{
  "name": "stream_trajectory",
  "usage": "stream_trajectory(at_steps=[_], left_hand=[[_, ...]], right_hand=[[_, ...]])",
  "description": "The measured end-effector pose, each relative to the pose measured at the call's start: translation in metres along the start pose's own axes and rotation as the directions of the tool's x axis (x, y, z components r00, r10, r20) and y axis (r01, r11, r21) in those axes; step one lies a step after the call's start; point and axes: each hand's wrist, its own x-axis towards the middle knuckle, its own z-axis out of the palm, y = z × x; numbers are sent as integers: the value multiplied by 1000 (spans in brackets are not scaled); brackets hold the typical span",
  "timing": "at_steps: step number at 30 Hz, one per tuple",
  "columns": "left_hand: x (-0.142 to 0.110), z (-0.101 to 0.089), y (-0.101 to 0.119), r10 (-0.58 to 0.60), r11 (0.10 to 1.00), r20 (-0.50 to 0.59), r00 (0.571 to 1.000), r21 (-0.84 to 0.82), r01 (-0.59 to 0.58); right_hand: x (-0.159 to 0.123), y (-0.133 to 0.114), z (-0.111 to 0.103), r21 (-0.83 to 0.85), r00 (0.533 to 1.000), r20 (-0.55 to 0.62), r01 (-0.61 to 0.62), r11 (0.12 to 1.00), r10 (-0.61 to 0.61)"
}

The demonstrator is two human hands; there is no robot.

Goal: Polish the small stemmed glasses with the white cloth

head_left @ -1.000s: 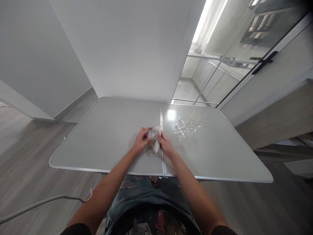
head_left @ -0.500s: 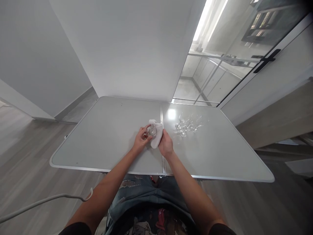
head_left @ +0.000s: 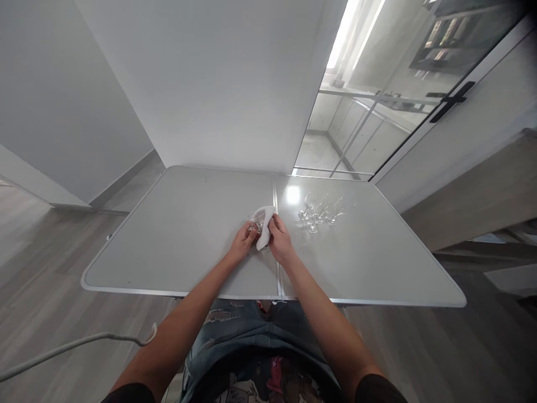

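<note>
Above the table near its centre seam, my left hand [head_left: 244, 239] is closed on a clear stemmed glass [head_left: 256, 220]. The glass is partly hidden by my fingers and a white cloth [head_left: 265, 226]. My right hand [head_left: 279, 239] grips that cloth and presses it against the side of the glass. To the right of my right hand, several clear stemmed glasses [head_left: 312, 227] stand grouped on the table; their see-through bowls are hard to make out one by one.
The pale folding table [head_left: 176, 235] has a metal rim and a seam down its middle. A white wall [head_left: 210, 84] rises behind it. At the right is a glazed door with a black handle [head_left: 453, 102]. A white cable [head_left: 84, 340] hangs at the lower left.
The cloth has turned and now wraps the right side of the glass. My right hand has moved its fingers up over the cloth, and the glass has tilted in my left hand.
</note>
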Motion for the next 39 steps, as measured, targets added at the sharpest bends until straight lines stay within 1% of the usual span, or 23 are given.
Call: stream_trajectory(at_steps=[2,4,6,8,10,12,15,17,19,21,23,25,26,27,29,31,32,33,34,35,37,38,39], left_hand=[[1,0,-1,5,1000,19,1000,19,-6],[0,2,0,23,999,31,999,36,-24],[-1,3,1,33,999,22,999,32,-34],[-2,5,2,19,1000,25,1000,4,-19],[-3,5,2,9,1000,44,999,-12,-9],[-2,5,2,30,1000,50,998,-2,-30],[-1,4,2,65,995,3,998,80,-65],[-1,3,1,47,985,-14,999,168,-44],[-1,3,0,-12,981,13,1000,193,9],[-2,3,0,-83,989,91,992,127,71],[-4,4,1,-133,991,175,975,17,132],[-5,5,4,-152,984,208,966,-60,167],[-5,6,5,-154,982,206,966,-74,172],[-5,6,5,-150,983,192,970,-74,166],[-4,4,4,-120,991,129,984,-43,126],[-2,2,1,-78,997,21,997,-12,79],[-1,1,-1,-61,998,-38,997,2,61],[-1,0,-2,-46,999,-84,995,22,48],[0,-1,-3,-33,998,-110,993,44,39],[0,-1,-4,-19,997,-125,992,66,28],[0,0,-4,14,995,-144,989,101,0],[0,1,-4,26,994,-155,988,113,-9],[-1,2,-3,30,992,-167,986,122,-10]], right_hand=[[3,3,2,24,997,-83,4,1000,-2],[5,3,4,46,991,-129,-14,999,20],[4,3,5,72,991,-114,-60,996,68],[2,2,6,98,994,-57,-92,991,97],[-1,0,7,99,998,1,-64,993,64],[-2,-1,9,70,1000,28,9,998,-11],[0,0,12,57,996,-13,89,994,-89],[3,2,11,104,994,-72,85,991,-77],[6,2,8,156,996,-87,12,988,1],[10,-3,3,163,994,-15,-102,981,106],[13,-11,-2,119,975,93,-210,970,200],[15,-18,-4,66,956,154,-263,963,250],[15,-20,-3,49,954,155,-268,962,257],[15,-20,-1,38,958,140,-256,966,249],[12,-13,6,5,983,72,-167,986,166],[6,-1,14,-140,1000,12,9,990,-7],[3,5,16,-268,993,15,120,956,-120],[1,10,18,-414,971,53,232,880,-231],[-1,13,18,-556,938,126,336,760,-322],[-3,14,18,-671,898,224,424,609,-379],[-2,7,15,-783,816,435,552,287,-382],[0,0,14,-785,778,530,600,152,-338],[2,-8,13,-766,744,607,642,45,-280]])
